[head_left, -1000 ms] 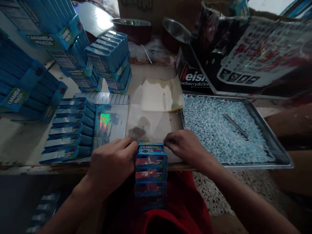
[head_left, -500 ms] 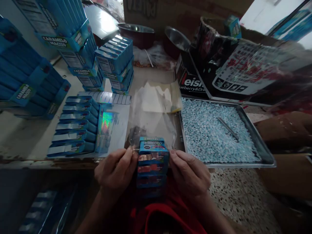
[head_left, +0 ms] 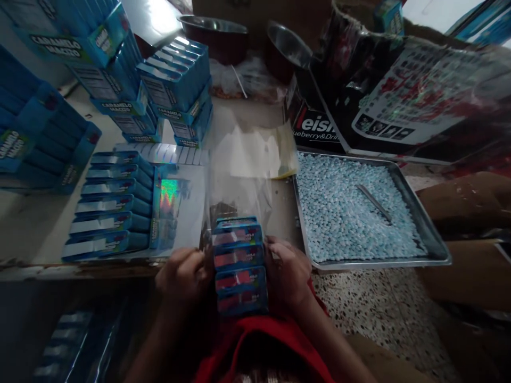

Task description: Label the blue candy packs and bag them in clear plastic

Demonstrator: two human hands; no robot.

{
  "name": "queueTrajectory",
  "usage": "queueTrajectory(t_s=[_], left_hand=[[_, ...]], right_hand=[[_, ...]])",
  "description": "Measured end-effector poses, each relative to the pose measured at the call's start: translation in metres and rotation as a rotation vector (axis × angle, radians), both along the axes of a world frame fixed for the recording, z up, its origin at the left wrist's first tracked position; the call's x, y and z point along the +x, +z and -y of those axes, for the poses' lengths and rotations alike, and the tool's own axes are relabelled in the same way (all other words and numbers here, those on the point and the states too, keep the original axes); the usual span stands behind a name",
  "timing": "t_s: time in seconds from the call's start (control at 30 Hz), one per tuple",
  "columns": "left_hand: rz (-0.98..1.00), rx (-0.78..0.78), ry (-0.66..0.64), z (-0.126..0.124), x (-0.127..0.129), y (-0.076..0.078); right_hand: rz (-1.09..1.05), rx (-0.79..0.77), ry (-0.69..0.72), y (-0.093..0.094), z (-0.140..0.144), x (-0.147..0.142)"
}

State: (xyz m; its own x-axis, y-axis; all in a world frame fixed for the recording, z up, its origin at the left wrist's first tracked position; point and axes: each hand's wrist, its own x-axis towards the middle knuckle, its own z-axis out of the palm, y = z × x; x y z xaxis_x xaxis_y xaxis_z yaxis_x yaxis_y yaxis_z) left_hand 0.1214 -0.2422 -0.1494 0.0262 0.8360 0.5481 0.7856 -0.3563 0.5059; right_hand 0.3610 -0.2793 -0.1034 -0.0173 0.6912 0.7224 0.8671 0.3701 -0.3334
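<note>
the left hand and the right hand press in from either side on a stack of small blue candy boxes, fingers clamped on its flanks, at the table's near edge over a red garment. a clear plastic bag rises around the stack's far end. the writing on the boxes' red panels is too blurred to read.

"caramelo macizo" reads on the blue display cartons stacked at the far left; a row of flat blue boxes lies on a holographic sheet beside the hands. to the right, a metal tray holds pale blue candies with a metal tool lying on them. behind it a dark printed carton shows "eisn" and "ueberry&drin", its first letters cut off. two metal bowls stand at the back, dim.
</note>
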Motion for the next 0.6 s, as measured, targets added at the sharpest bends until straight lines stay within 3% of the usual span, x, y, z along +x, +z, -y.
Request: queueTrajectory(t_s=[0.07, 0.13, 0.23, 0.3, 0.43, 0.6], left_hand=[[-0.028, 0.071, 0.048, -0.014, 0.014, 0.0], [-0.083, 0.018, 0.022, -0.024, 0.024, 0.005], [-0.23, -0.176, -0.147, -0.032, 0.027, 0.017], [-0.344, -0.204, -0.242, -0.033, 0.022, 0.022], [-0.519, -0.094, -0.343, -0.031, 0.003, 0.024], [-0.523, 0.031, -0.446, -0.025, -0.009, 0.02]], right_hand=[[0.01, 0.002, 0.017, -0.002, -0.006, -0.001], [0.006, -0.026, 0.007, -0.004, -0.011, -0.001], [-0.074, -0.091, -0.079, -0.009, -0.016, -0.002], [-0.125, -0.166, -0.103, -0.011, -0.018, -0.004], [-0.188, -0.282, -0.012, -0.006, -0.009, -0.004], [-0.308, -0.284, 0.025, -0.002, 0.014, 0.0]])
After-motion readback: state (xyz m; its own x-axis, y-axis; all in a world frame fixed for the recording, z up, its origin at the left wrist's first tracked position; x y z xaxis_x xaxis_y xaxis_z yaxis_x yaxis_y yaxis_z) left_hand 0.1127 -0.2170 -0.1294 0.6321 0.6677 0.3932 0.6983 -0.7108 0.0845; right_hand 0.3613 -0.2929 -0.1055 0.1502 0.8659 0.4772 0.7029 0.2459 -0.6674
